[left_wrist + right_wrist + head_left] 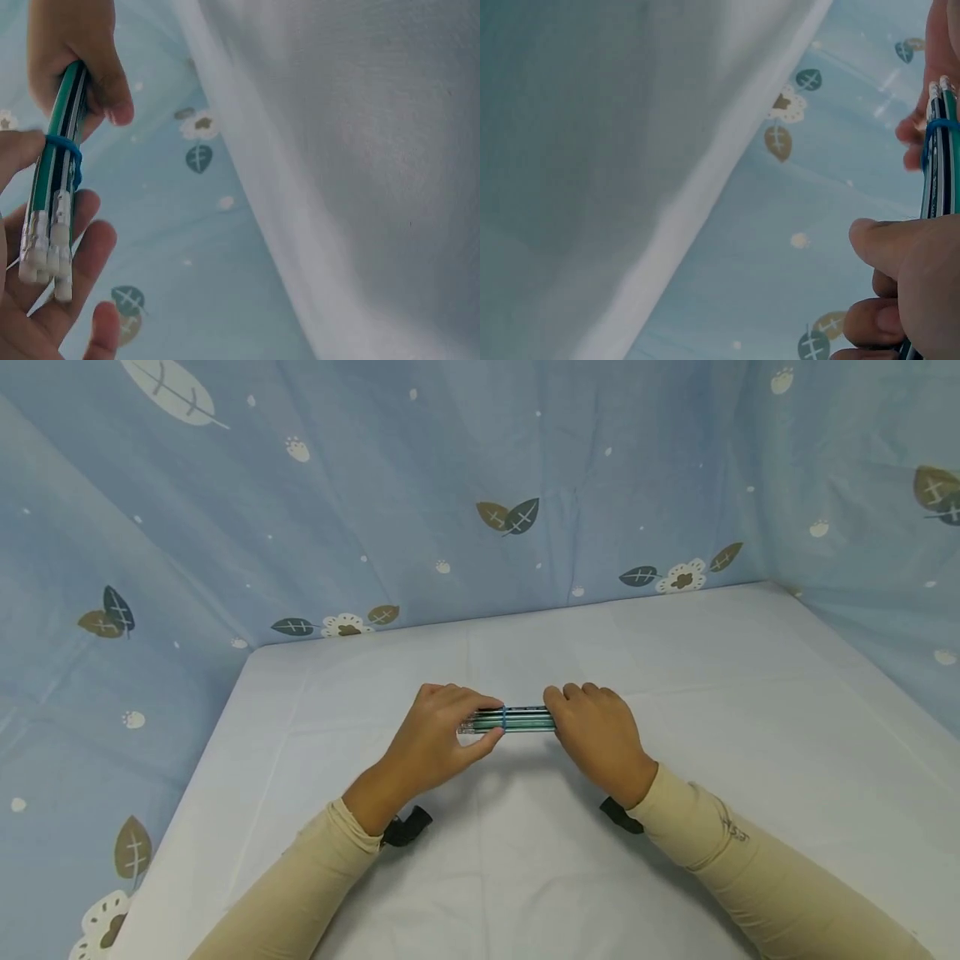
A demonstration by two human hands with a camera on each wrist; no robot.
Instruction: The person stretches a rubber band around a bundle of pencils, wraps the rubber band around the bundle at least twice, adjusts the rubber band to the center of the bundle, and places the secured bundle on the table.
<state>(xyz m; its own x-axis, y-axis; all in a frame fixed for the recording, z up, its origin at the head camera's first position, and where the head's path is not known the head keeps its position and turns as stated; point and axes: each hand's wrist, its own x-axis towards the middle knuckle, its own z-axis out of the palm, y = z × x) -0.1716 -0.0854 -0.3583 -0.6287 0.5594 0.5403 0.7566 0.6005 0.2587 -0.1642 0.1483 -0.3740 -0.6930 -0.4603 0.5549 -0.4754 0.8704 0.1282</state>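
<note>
A bundle of several green and dark striped pencils (529, 721) lies level between the two hands, above the white surface. Around it runs a blue rubber band (66, 144), nearer the eraser ends (46, 259). My left hand (435, 731) has thumb and forefinger at the band, one on each side of the bundle; its other fingers are spread behind the erasers in the left wrist view. My right hand (600, 731) grips the pencils with curled fingers, hiding their far ends. In the right wrist view the band (939, 124) shows above the right thumb.
A white cloth-covered table (712, 693) spreads beneath the hands. Blue patterned fabric (420, 468) hangs behind it and at both sides. Dark straps (407, 827) show at the wrists below the beige sleeves (292, 893).
</note>
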